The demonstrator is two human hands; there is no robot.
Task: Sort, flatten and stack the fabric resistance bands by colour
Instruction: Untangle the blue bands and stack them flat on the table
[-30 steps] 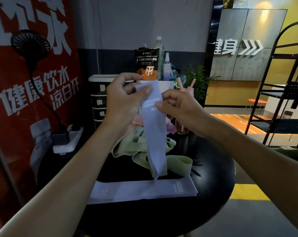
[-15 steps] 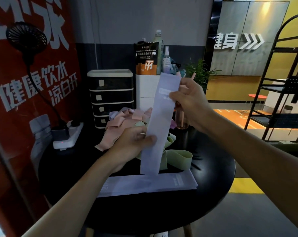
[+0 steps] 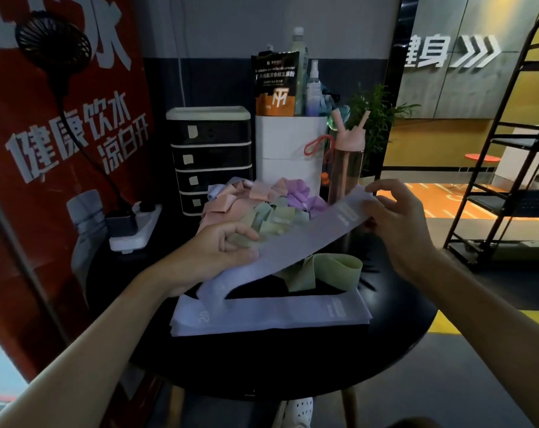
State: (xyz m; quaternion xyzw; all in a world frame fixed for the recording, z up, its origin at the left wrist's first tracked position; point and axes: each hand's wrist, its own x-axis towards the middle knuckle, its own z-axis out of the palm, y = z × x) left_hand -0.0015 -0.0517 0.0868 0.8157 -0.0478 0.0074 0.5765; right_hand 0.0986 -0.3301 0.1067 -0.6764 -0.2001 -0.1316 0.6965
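Round and black, the table [image 3: 385, 350] carries the work; behind it stand a black drawer unit [image 3: 211, 156], a white box [image 3: 288, 156] and a pink water bottle [image 3: 347, 168], with a white power strip [image 3: 137, 228] at the left edge.

I hold one lavender resistance band [image 3: 296, 242] flat and stretched on a diagonal above the table. My left hand [image 3: 212, 254] pinches its lower end, thumb on top and fingers curled under the fabric. My right hand [image 3: 398, 223] pinches the upper end near the printed label, thumb and fingers closed on the edge.

Directly below, at the near side of the table, lies a stack of flattened lavender bands [image 3: 271, 316], aligned left to right. The held band's lower end hangs just above the stack's left part; I cannot tell whether they touch.

One green band [image 3: 330, 270] stands looped just behind the stack. Farther back sits an unsorted heap of pink, green and purple bands [image 3: 262, 202].
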